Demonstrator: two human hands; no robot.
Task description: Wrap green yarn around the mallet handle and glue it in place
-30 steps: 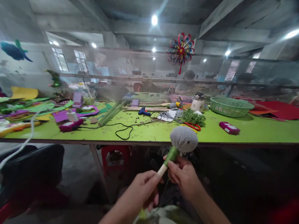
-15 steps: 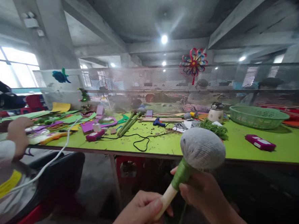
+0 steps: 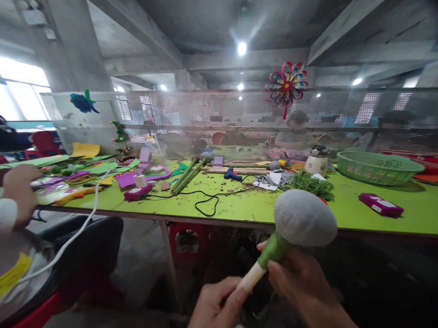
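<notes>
In front of me I hold a wooden stick (image 3: pixel 252 277) with a round head wrapped in ribbed grey cloth (image 3: pixel 305 218). Green yarn (image 3: pixel 273 249) is wound tightly around the neck just below that head. My left hand (image 3: pixel 217 307) is closed round the bare lower part of the stick, thumb along its top. Higher up, my right hand (image 3: pixel 301 278) is closed at the yarn-wound neck, its thumb pressed to the winding and other fingers behind it. The stick leans up to the right. Its lower end is hidden in my left hand.
A lime-green table (image 3: pixel 245 212) carries a blue glue gun (image 3: pixel 233 174), its black cable, a green yarn heap (image 3: pixel 312 185), a green basket (image 3: pixel 380 169) and magenta boxes (image 3: pixel 380 204). A co-worker's arm (image 3: pixel 20 191) is at the left, near a white cable (image 3: pixel 75 234).
The stick with its grey head has shifted slightly right and tilted a little more. Both my hands moved right with it. The co-worker's hand moved slightly left in view.
</notes>
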